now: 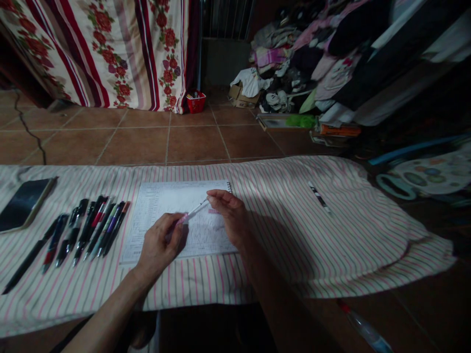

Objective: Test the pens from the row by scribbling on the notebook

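Observation:
Over an open spiral notebook with written pages, both hands hold a slim pen with a pink end and a thin whitish shaft. My left hand is closed around the pink end. At the shaft's upper right end, the fingertips of my right hand pinch it. Whether the thin shaft is the pen's body or its refill, I cannot tell. A small pink piece shows on the page beside the right fingers. Left of the notebook, several pens lie side by side.
A striped cloth covers the table. A phone lies at far left, and a black-and-white pen at right. On the floor are a red basket, piled clothes and a plastic bottle near the table's front edge.

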`<state>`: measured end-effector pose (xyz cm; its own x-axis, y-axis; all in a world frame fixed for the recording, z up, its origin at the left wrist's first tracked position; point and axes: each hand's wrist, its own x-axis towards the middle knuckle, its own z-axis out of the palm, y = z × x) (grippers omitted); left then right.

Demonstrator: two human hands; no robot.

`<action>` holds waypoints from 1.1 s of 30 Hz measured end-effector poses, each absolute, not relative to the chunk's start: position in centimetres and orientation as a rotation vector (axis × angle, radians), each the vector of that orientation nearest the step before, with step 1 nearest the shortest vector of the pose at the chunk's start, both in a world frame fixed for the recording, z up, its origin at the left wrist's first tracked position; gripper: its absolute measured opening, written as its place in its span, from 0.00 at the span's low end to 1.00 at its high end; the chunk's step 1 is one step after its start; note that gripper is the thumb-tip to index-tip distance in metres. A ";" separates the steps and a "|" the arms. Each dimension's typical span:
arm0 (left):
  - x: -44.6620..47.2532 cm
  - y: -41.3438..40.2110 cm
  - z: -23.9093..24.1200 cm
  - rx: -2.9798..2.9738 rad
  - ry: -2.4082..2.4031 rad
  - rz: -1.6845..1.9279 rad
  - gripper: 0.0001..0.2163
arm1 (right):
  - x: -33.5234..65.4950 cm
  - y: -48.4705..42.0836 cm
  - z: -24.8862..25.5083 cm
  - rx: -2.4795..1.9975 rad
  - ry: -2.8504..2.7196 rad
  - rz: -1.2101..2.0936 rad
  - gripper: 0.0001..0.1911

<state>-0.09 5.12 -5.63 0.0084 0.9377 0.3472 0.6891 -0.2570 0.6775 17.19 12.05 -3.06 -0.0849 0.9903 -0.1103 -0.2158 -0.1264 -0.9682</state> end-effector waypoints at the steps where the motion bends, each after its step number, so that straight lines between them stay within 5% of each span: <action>1: -0.1 5.1 -5.6 1.975 1.681 1.107 0.08 | 17.2 12.1 -3.1 -1.092 -1.040 1.442 0.12; 33: 0.0 5.2 -5.9 1.979 1.655 1.102 0.08 | 17.4 12.4 -4.0 -1.161 -1.407 1.227 0.15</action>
<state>0.04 5.16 -5.90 0.0234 0.9386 0.3443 0.6795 -0.2676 0.6831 17.42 12.35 -3.97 -0.1442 0.9883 0.0501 0.0847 0.0628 -0.9944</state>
